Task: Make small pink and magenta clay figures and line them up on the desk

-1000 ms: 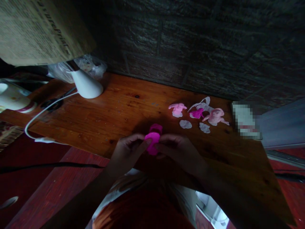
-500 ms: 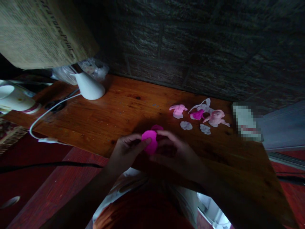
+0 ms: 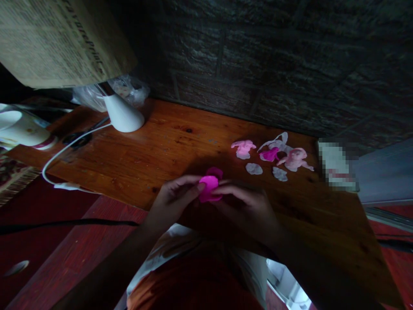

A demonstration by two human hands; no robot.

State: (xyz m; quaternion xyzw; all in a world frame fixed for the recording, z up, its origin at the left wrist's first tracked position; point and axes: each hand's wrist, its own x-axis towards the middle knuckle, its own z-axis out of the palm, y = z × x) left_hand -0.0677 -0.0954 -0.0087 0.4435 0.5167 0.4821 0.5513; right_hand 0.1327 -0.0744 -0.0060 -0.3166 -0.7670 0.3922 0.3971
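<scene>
A bright pink petal-shaped piece (image 3: 209,184) is held over the near side of the wooden table, several rounded lobes showing. My left hand (image 3: 176,196) pinches its left edge, thumb on top. On the opposite edge, the fingers of my right hand (image 3: 243,196) are closed, partly hiding the piece. To the right lie a light pink shaped piece (image 3: 244,146), a small magenta one (image 3: 269,153) and a pale pink one (image 3: 295,158). Whitish, thin scraps lie around them, among them a round one (image 3: 254,168) and a crumpled one (image 3: 279,174).
A lamp with a white base (image 3: 124,114) and newsprint shade (image 3: 67,43) stands at the left, its white cable (image 3: 51,157) hanging over the edge. A paper cup (image 3: 24,129), dark scissors (image 3: 77,138) and a plastic bag (image 3: 129,90) are nearby. A stone wall (image 3: 238,56) backs the table (image 3: 129,163).
The bright pink piece has turned between my hands, its lobes now spread differently. My right fingers loosened, lifted over its far edge, then closed on its right side. My left hand keeps its pinch.
</scene>
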